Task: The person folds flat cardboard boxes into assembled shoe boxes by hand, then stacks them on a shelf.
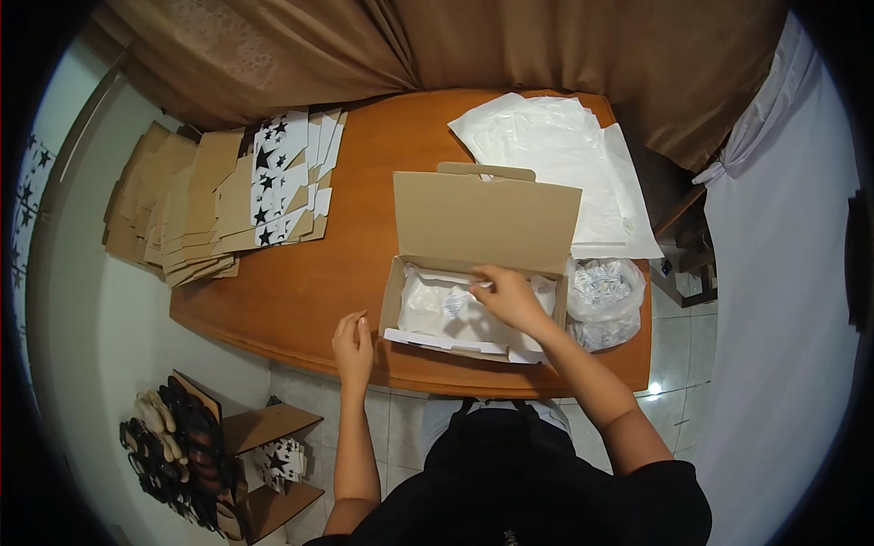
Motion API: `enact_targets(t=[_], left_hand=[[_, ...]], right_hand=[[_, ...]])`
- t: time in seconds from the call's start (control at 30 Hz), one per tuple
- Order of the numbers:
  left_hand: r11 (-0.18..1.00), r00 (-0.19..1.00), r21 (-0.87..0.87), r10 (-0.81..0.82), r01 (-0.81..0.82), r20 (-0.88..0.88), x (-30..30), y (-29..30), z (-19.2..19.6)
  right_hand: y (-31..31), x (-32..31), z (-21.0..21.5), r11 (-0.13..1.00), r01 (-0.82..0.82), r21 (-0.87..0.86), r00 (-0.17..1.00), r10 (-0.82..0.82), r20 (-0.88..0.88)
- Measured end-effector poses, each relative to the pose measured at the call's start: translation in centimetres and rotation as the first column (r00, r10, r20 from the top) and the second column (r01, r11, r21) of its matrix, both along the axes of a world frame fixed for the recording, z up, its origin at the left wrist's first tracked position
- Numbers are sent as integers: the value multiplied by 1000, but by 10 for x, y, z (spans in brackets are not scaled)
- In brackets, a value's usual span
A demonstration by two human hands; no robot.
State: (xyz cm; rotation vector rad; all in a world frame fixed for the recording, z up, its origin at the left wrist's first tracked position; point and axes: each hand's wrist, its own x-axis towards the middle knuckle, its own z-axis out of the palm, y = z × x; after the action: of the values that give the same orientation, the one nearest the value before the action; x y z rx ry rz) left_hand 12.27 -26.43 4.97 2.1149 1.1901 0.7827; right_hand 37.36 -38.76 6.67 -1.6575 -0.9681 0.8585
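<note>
A cardboard box [487, 218] stands on the table with its lid raised, brown inside and white on the front edge. White wrapping [421, 305] lines its inside. Over the box is my right hand [503, 296], its fingers bent and slightly apart. Just left of those fingertips, a small white packet with blue stripes [454, 302] shows against the wrapping and looks apart from the hand. My left hand [353, 344] hovers by the table's front edge, left of the box, with fingers loosely extended and nothing in them.
A clear plastic bag of small packets [605, 296] sits against the box's right side. Behind it lies a stack of white plastic sheets or bags [555, 136]. Flat cardboard boxes [214, 196], some star-printed, pile at the left. A shoe rack [264, 428] stands below left.
</note>
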Motion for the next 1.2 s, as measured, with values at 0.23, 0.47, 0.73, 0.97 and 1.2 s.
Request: enact_targets(t=[0.23,0.47,0.73,0.97,1.2], left_hand=[[946,987,-300,-149,124,-61,-12,25,-15],[788,836,-481,-519,385,-180,0,41,-27],[947,682,-133,-304,292,-665,25,12,-11],[955,715,-23,-239,297,-657,29,4,-8],[924,837,242,-130,297,-531,19,-5,-18]], right_hand=[[86,-16,2,919,-336,207,625,53,779],[158,-26,26,684,-494,-537,-174,527,832],[181,-46,-10,636,-459,-620,-373,495,785],[157,-31,-12,688,-550,-475,-368,311,876],[23,29,33,905,-425,25,224,78,972]])
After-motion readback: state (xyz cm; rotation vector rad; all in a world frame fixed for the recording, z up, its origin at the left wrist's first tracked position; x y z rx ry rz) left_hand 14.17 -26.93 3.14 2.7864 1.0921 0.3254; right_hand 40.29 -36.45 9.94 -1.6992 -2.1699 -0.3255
